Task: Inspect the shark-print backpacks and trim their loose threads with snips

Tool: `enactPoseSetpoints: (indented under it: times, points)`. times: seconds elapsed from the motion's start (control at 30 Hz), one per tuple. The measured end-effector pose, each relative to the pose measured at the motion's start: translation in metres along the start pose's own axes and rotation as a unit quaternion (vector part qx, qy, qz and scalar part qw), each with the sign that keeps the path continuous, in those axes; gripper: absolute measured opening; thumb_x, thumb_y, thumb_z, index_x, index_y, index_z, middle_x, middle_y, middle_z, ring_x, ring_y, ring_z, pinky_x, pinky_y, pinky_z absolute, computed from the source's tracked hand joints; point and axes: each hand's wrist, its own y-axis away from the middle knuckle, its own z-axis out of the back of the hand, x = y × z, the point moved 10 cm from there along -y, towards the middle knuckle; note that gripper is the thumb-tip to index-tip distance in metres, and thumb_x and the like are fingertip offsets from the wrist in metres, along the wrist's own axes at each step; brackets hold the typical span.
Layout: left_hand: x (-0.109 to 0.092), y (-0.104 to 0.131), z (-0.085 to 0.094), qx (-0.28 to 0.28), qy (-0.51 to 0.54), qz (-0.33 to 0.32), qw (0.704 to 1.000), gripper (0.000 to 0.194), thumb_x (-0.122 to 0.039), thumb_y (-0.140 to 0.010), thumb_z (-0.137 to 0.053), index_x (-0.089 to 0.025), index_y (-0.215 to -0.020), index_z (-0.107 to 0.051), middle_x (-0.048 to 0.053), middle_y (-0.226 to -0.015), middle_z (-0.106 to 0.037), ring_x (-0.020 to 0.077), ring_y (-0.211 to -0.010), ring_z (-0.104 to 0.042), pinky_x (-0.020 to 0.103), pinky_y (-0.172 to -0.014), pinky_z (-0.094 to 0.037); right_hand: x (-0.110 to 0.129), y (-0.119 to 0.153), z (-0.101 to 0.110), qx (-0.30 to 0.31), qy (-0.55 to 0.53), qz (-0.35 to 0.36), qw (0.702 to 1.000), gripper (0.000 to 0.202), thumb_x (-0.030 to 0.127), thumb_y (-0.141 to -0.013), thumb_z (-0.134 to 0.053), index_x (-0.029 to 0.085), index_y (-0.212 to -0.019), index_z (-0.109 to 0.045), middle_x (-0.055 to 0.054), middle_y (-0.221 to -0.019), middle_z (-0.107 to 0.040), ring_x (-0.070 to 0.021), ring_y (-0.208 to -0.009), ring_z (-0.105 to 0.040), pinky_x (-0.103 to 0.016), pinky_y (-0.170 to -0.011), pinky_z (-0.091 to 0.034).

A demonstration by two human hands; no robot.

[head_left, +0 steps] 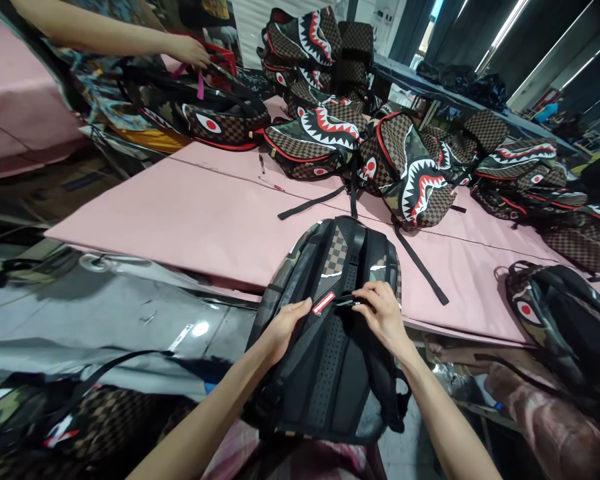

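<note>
Pink table (180, 213), black backpack (325, 373) between hands (384, 315)

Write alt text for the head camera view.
A person's left hand touches a dark backpack beside its red label; the right hand holds a small thin object nearby. Patterned backpacks lie on a pink table beyond; another person's hand shows upper left.
</note>
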Motion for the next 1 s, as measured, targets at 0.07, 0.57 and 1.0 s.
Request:
enactPoseSetpoints:
  times: [0.07, 0.57, 1.0]
  points:
    - [-0.001, 0.000, 0.002, -0.001, 0.000, 0.008, 1.000, 0.022, -0.030, -0.081, -0.060, -0.010, -0.084, -0.069, 0.008, -0.076, -0.072, 0.0157, -0.066, -0.066, 0.022, -0.062, -0.051, 0.009, -0.007, -0.015, 0.030, -0.022, 0.026, 0.999, 0.017, 0.030, -0.086, -0.056, 0.023, -0.098, -0.065, -0.006, -0.091, -0.057, -0.0191, -0.085, -0.052, -0.034, -0.076, -0.043]
    - [0.000, -0.007, 0.005, 0.057, -0.026, -0.024, 0.998, 0.030, -0.039, -0.069, -0.071, -0.011, -0.081, -0.071, 0.007, -0.077, -0.072, 0.0151, -0.067, -0.063, 0.023, -0.065, -0.046, 0.024, -0.017, -0.048, 0.130, -0.015, 0.124, 0.984, 0.022, 0.036, -0.088, -0.052, 0.023, -0.098, -0.067, -0.006, -0.090, -0.059, -0.0185, -0.083, -0.049, -0.033, -0.074, -0.038]
    - [-0.002, -0.009, 0.008, 0.047, -0.032, -0.018, 0.998, 0.026, -0.035, -0.072, -0.069, -0.011, -0.082, -0.071, 0.007, -0.073, -0.072, 0.0150, -0.061, -0.063, 0.021, -0.056, -0.046, 0.028, -0.025, -0.041, 0.117, -0.117, 0.093, 0.982, 0.020, 0.038, -0.085, -0.057, 0.024, -0.094, -0.069, -0.004, -0.088, -0.061, -0.0177, -0.084, -0.052, -0.034, -0.078, -0.040]
